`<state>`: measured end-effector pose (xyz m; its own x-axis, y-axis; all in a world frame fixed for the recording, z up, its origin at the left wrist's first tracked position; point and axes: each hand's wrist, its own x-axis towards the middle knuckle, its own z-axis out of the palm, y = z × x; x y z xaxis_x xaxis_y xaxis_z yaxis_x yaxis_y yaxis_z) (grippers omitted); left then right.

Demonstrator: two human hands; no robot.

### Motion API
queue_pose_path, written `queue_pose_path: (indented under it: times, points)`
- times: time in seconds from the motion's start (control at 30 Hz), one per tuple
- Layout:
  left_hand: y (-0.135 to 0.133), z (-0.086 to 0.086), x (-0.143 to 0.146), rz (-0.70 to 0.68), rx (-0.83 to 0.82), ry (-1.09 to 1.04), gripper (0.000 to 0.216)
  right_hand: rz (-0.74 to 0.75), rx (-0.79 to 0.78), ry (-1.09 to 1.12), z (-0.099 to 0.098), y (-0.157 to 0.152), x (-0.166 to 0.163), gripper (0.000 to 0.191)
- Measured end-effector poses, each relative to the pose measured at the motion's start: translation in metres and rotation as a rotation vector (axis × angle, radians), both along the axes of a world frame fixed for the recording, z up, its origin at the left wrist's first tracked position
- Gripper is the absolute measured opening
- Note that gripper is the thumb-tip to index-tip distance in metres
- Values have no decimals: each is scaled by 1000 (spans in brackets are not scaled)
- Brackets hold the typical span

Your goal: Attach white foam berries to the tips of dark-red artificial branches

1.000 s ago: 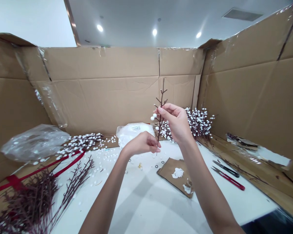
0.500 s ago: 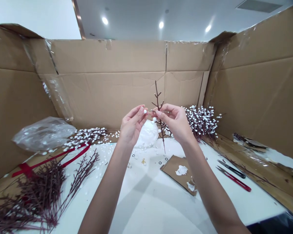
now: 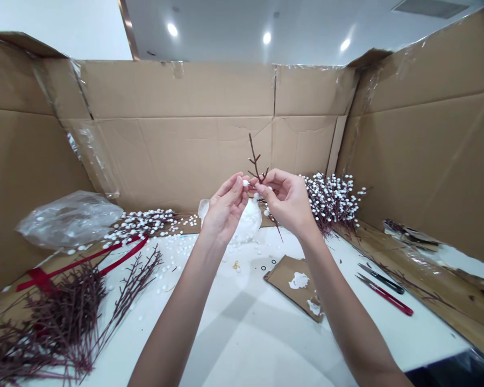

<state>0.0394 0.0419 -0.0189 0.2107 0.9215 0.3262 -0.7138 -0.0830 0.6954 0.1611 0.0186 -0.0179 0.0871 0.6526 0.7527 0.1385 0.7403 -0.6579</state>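
Observation:
My right hand [image 3: 289, 200] holds a thin dark red-brown twig [image 3: 255, 157] by its middle, tilted with its tip up and to the left. My left hand [image 3: 223, 207] pinches a small white foam ball [image 3: 245, 183] between thumb and forefinger and presses it against a side spur of the twig. A few white balls sit on the twig's lower spurs, partly hidden by my fingers. Both hands are raised above a white table [image 3: 246, 333], in front of a clear bag of white balls [image 3: 250, 220].
Bare red-brown twigs [image 3: 56, 322] and a red ribbon [image 3: 84, 263] lie at the left. Finished white-beaded branches [image 3: 333, 201] stand at the back right, more lie at back left [image 3: 143, 223]. A cardboard scrap with glue [image 3: 298, 285], scissors [image 3: 383, 287] and cardboard walls [image 3: 177, 129] surround the table.
My left hand rose from the twig's lower stem, took a white ball up to the twig and now presses it on. The twig has tilted leftward in my right hand.

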Motion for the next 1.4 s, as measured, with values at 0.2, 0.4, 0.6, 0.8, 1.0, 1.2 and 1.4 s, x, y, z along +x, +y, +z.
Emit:
queue_pose_path:
  times: [0.2, 0.4, 0.6, 0.8, 1.0, 1.2, 1.4]
  points:
    - [-1, 0, 1, -3, 1, -4, 7, -81, 27, -48, -1, -2, 1, 15]
    - [0, 3, -5, 26, 50, 98, 10, -51, 10, -87, 1, -5, 3, 14]
    - [-2, 8, -11, 73, 76, 153, 9, -1, 0, -126, 3, -7, 4, 14]
    - [-1, 8, -14, 69, 101, 185, 12, 39, 16, -112, 4, -9, 4, 20]
    - [-2, 7, -12, 75, 117, 172, 13, 5, 35, -119, 2, -8, 3, 19]
    - [-4, 4, -6, 57, 138, 120, 14, -39, 75, -89, 0, -4, 1, 16]
    - [-5, 2, -3, 93, 195, 120, 14, -61, 108, -53, -1, -3, -2, 15]
